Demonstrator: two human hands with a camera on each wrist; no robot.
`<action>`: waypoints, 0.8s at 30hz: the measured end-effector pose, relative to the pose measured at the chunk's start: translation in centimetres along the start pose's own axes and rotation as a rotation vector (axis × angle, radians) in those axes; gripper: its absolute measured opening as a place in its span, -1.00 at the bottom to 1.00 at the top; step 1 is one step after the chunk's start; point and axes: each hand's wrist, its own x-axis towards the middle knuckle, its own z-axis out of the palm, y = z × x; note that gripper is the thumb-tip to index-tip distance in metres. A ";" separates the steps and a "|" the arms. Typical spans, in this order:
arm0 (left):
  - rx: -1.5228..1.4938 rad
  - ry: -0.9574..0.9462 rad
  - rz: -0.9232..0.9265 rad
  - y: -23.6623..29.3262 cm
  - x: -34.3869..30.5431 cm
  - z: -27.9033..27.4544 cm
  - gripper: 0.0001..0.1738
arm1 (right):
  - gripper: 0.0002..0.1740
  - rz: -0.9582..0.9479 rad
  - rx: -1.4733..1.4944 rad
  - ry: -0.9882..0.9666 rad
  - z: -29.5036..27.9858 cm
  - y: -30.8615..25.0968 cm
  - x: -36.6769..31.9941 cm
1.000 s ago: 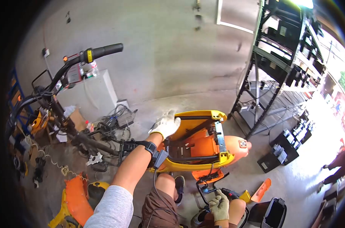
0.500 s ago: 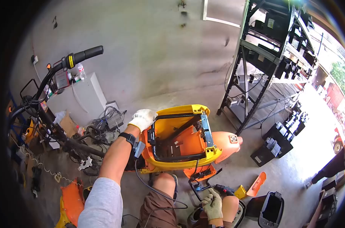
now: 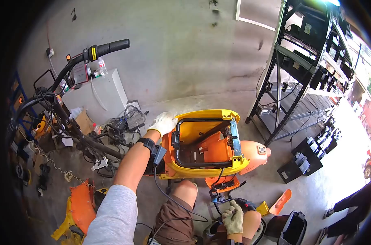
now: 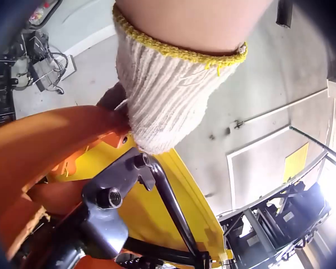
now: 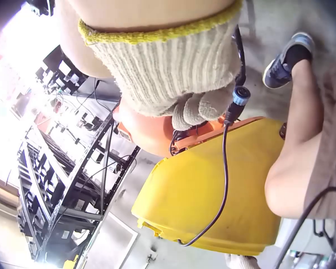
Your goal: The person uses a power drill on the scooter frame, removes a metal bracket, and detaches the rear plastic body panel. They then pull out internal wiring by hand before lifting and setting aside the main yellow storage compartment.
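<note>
My white-gloved left hand (image 3: 165, 123) grips the front far corner of a yellow and orange scooter body panel (image 3: 185, 171). In the left wrist view its fingers are hidden behind the panel edge, beside a black tube frame (image 4: 168, 196) with a hinge bracket (image 4: 103, 199). My gloved right hand (image 3: 233, 219) is by my right knee, fingers curled; what lies inside them is hidden. Close beside those fingers, a black cable with a blue-ringed connector (image 5: 241, 96) hangs across the panel's yellow side in the right wrist view. An orange bracket piece (image 3: 223, 184) hangs below the panel.
The scooter's handlebar (image 3: 107, 47) and stripped front stand at left. Loose orange panels (image 3: 81, 206) lie lower left. A black bin (image 3: 293, 228), an orange strip (image 3: 280, 201) and black battery boxes (image 3: 302, 165) stand right, near a metal rack (image 3: 281, 81). Another person's legs (image 3: 353, 206) show far right.
My left hand has moved left from the panel's far rim to its front corner. The right hand stays by the knee. The other person's legs have come further into view.
</note>
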 end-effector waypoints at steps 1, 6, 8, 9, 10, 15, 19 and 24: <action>0.012 0.018 0.000 0.2 -0.1 0.0 -0.61 | -0.92 -0.015 -0.028 0.033 0.5 0.2 -0.3; 0.069 -0.017 -0.014 0.7 0.1 0.5 -0.65 | -0.93 -0.027 -0.057 0.044 -0.7 0.8 -0.8; 0.047 0.019 -0.009 0.5 0.4 0.2 -0.67 | -0.92 -0.035 -0.043 0.062 -0.5 0.7 -0.8; 0.019 0.043 -0.012 0.3 0.3 0.7 -0.69 | -0.92 -0.040 -0.035 0.094 -0.8 0.7 -1.1; 0.014 0.052 -0.019 0.2 0.0 0.3 -0.67 | -0.92 -0.039 -0.037 0.104 -0.8 0.8 -1.3; -0.002 0.076 0.025 -1.9 1.0 1.1 -0.63 | -0.89 -0.079 -0.036 0.094 -0.3 0.6 -0.3; -0.015 0.067 0.056 -1.4 0.7 0.6 -0.63 | -0.88 -0.089 -0.046 0.102 0.3 0.5 -0.9; -0.113 0.155 0.094 -1.6 0.6 1.8 -0.62 | -0.79 -0.276 -0.220 -0.055 5.1 -1.9 -0.9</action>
